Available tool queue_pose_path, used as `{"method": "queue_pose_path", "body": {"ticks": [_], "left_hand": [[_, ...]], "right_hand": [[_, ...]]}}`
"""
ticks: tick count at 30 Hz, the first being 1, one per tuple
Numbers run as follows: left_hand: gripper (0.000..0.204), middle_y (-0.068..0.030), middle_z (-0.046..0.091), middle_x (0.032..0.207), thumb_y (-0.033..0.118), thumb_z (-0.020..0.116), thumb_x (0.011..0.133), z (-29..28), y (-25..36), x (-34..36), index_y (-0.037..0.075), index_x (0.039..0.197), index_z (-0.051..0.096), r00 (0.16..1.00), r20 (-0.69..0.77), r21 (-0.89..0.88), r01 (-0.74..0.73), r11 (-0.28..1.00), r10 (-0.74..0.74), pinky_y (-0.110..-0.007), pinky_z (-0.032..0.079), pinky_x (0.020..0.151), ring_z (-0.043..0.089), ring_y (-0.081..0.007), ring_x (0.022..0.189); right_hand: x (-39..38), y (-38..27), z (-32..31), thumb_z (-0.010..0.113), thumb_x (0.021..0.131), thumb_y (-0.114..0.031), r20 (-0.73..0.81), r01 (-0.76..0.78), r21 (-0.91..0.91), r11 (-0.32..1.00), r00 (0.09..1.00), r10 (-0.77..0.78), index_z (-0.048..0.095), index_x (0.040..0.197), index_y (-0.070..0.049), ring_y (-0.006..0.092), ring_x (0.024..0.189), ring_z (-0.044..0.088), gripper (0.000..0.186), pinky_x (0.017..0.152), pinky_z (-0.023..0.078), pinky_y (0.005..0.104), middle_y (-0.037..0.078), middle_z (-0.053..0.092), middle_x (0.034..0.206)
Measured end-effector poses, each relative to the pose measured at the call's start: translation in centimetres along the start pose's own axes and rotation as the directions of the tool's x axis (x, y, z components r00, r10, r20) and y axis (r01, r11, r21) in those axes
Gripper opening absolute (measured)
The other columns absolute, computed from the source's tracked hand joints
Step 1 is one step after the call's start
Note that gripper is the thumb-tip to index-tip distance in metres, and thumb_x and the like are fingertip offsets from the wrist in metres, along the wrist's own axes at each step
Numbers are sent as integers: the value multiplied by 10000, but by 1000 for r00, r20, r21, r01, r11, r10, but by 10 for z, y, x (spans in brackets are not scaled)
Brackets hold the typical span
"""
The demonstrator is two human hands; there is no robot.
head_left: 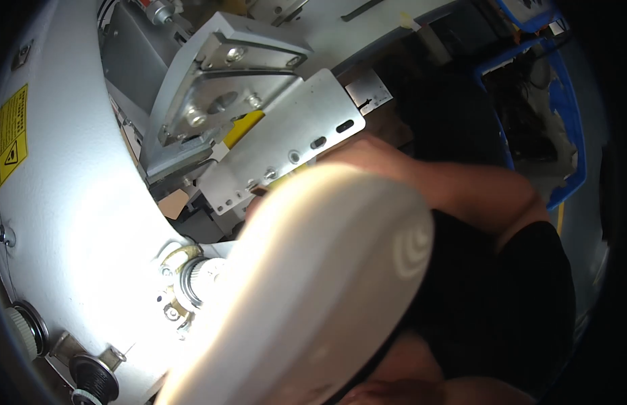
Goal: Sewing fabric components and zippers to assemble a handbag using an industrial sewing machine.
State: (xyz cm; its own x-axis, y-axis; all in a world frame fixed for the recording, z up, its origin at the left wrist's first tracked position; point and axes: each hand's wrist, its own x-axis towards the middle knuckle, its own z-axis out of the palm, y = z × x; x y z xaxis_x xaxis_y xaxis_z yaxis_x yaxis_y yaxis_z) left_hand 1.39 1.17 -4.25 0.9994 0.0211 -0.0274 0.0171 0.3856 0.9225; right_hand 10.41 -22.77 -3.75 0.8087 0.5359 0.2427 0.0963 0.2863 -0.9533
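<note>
Bare skin of my right forearm (pixel 462 187) comes in from the right, bent at the elbow below a black sleeve. It reaches left toward a slotted metal plate (pixel 307 125). My right hand (pixel 357 150) is mostly hidden behind a large blurred white rounded part (pixel 327 277) close in front, so its fingers do not show. Above the plate, a grey metal bracket (pixel 226 81) carries several screws. A yellow strip (pixel 244 128) lies between bracket and plate. I cannot make out my left hand; the bare skin at the lower edge is too unclear to name.
At left curves a white machine body (pixel 64 202) with a yellow warning label (pixel 11 138). Brightly lit round knobs (pixel 204 280) and a black spring fitting (pixel 94 378) stick out from it. Blue tape (pixel 580 155) edges an opening at far right.
</note>
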Motion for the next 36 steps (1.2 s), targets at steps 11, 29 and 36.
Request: {"method": "queue_pose_path", "body": {"ticks": [11, 29, 36], "left_hand": [[209, -232, 728, 1008, 177, 620, 965, 7, 12, 3, -16, 888, 643, 994, 59, 53, 85, 995, -88, -387, 590, 812, 728, -273, 880], [335, -140, 696, 999, 329, 689, 971, 12, 3, -11, 16, 983, 571, 999, -51, 226, 0, 974, 12, -303, 580, 767, 694, -175, 850], [1161, -130, 456, 1402, 469, 895, 670, 27, 8, -43, 8, 1530, 266, 979, -203, 445, 70, 893, 25, -360, 506, 976, 557, -230, 1220]], "right_hand": [[1, -3, -6, 667, 836, -131, 142, -135, 161, 978, 983, 112, 587, 727, -26, 199, 671, 565, 171, 633, 438, 364, 79, 571, 703], [-11, -10, -11, 710, 827, -176, 79, -22, -81, 996, 996, 29, 616, 830, -44, 214, 868, 585, 162, 750, 468, 371, 78, 605, 833], [-36, -41, -21, 766, 823, -342, 63, 45, -418, 908, 998, -20, 543, 679, -86, 235, 615, 572, 368, 545, 436, 377, 58, 556, 646]]}}
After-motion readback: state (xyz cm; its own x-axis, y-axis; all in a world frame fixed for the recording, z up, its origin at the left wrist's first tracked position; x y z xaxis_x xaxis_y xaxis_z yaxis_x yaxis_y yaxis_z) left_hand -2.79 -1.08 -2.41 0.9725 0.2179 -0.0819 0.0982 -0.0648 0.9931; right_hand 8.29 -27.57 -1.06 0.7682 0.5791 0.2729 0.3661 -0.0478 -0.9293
